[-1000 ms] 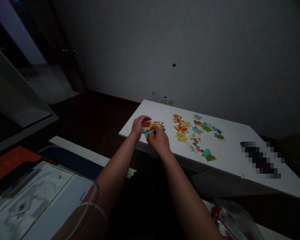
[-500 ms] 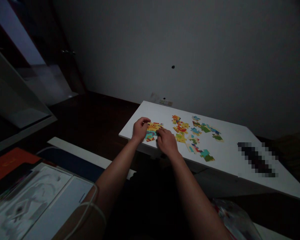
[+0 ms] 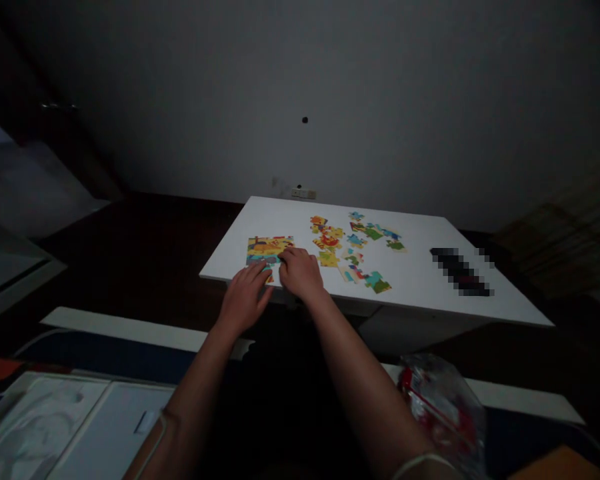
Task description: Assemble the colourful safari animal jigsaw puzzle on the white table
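A partly joined jigsaw puzzle [image 3: 265, 245], yellow and orange with blue below, lies on the left part of the white table [image 3: 420, 267]. My left hand [image 3: 247, 293] rests at its front edge, fingers stretched out over the lower pieces. At the right side of the joined part, my right hand [image 3: 300, 270] has its fingers bent and close together; whatever they grip is hidden. Just right of it lies a yellow puzzle piece [image 3: 329, 259], with red and orange pieces [image 3: 330, 237] behind.
Loose green and blue puzzle pieces [image 3: 379, 283] spread across the table's middle. A dark pixelated object [image 3: 460, 272] lies farther right. Below the table, a clear plastic bag [image 3: 445, 407] with red in it is at right, and an open white box [image 3: 115, 427] at left.
My view has swung right. My left hand has shifted from the puzzle's left side to its front edge and its fingers have straightened. My right hand stays at the puzzle's right side.
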`<state>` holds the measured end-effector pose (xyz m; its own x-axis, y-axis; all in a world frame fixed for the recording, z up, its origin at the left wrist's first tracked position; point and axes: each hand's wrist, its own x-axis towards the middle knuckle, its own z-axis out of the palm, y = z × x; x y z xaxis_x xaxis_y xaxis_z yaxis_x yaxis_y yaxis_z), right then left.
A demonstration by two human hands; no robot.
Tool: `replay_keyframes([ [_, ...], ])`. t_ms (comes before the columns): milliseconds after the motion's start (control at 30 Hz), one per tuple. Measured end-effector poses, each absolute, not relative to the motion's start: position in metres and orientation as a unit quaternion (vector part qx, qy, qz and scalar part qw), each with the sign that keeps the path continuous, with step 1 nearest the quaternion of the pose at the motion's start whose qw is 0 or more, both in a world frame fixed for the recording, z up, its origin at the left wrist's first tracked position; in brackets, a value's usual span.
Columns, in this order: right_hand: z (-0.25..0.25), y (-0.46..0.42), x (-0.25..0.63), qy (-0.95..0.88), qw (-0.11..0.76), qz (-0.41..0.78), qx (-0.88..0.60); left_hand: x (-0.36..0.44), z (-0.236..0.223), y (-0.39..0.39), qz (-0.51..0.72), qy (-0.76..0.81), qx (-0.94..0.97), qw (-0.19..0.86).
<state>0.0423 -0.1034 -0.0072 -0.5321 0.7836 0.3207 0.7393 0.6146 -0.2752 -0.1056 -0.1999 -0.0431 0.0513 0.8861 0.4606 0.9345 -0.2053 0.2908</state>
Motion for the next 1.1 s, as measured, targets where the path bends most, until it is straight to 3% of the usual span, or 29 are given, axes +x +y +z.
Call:
replay_keyframes([
  [300,-0.004,-0.103,0.045,-0.872,0.206,0.061,-0.440,-0.128,-0.054,-0.201,-0.361,-0.612,-0.703,0.034],
  [900,-0.008,-0.102,0.045,-0.871,0.218,0.082,-0.433,-0.120,-0.039,-0.202,-0.301,-0.656,-0.690,0.055],
  [1000,-0.010,-0.098,0.045,-0.857,0.258,0.130,-0.427,-0.117,-0.038,-0.202,-0.297,-0.659,-0.688,0.059],
  [1100,-0.015,-0.090,0.051,-0.781,0.372,0.227,-0.447,-0.115,-0.037,-0.202,-0.296,-0.661,-0.687,0.058],
])
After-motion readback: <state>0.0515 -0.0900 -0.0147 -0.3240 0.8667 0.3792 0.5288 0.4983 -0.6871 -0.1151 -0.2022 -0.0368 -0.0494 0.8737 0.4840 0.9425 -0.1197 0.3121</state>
